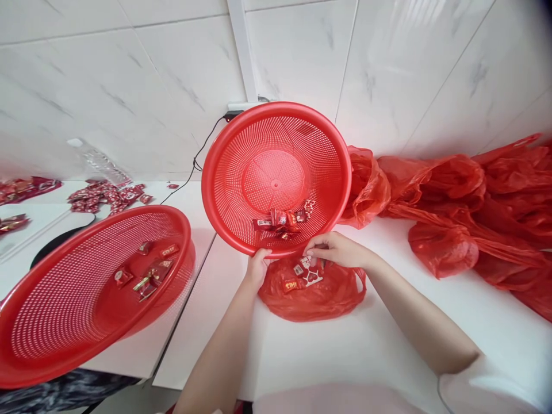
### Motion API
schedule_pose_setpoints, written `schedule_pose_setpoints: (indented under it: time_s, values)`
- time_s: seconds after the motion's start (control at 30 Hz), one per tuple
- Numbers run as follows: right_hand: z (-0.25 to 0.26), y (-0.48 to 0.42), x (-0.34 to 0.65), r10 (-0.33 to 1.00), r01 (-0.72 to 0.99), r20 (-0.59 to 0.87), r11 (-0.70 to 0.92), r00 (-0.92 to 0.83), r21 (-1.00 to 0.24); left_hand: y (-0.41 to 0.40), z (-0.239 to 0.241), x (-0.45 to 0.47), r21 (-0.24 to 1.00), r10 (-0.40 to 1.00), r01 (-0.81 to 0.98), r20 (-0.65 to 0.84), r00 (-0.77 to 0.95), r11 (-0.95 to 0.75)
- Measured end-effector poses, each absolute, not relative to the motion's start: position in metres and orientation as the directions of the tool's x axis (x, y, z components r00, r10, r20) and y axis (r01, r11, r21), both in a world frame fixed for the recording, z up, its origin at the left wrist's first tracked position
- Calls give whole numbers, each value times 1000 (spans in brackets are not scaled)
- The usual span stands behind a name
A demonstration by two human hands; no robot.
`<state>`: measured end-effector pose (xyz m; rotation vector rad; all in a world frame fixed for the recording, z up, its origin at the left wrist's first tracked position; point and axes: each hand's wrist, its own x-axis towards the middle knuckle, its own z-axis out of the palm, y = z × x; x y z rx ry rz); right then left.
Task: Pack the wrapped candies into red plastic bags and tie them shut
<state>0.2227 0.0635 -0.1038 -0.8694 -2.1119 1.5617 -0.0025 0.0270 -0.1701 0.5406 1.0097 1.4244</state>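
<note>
A red perforated plastic basket point(276, 144) stands tilted up against the wall, with a few red wrapped candies point(282, 220) at its low rim. Below it lies an open red plastic bag point(310, 293) with several candies inside. My left hand point(256, 267) is closed on the bag's edge right under the basket rim. My right hand point(334, 250) is closed in a pinch over the bag's mouth, its fingers touching the candies or the bag edge there; I cannot make out which.
A second red basket point(56, 305) with a few candies sits at the left on an adjoining white table. More candies point(103, 197) lie scattered far left. A heap of red plastic bags point(466, 213) fills the right. A black cable point(202, 152) runs down the tiled wall.
</note>
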Motion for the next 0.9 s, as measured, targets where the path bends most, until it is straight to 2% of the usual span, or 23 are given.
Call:
schedule_pose_setpoints:
  time_s: [0.13, 0.23, 0.33, 0.43, 0.53, 0.73, 0.83, 0.9]
  values:
    - [-105, 65, 222, 714, 229, -91, 99, -694, -968, 28, -173, -3, 820, 956, -556, -255, -144, 135]
    - [-105, 68, 220, 798, 181, -151, -53, -584, -982, 28, -176, -5, 825, 958, -550, -249, -143, 132]
    - [-105, 72, 220, 829, 14, -222, -250, -513, -968, 28, -178, -6, 831, 957, -538, -253, -140, 141]
    - [-103, 73, 223, 821, -183, -195, -339, -537, -923, 28, -178, -6, 833, 956, -534, -257, -144, 144]
    - [-102, 73, 226, 824, -230, -164, -333, -542, -915, 27, -175, -6, 828, 951, -541, -270, -150, 150]
    - [-101, 75, 228, 808, -115, -199, -310, -554, -944, 28, -175, -4, 827, 951, -545, -265, -162, 138]
    - [-98, 73, 228, 782, -28, -145, -203, -606, -979, 28, -176, -5, 823, 948, -547, -280, -154, 154]
    - [-96, 71, 228, 773, 65, -88, -61, -628, -996, 28, -175, -5, 821, 947, -546, -286, -145, 164]
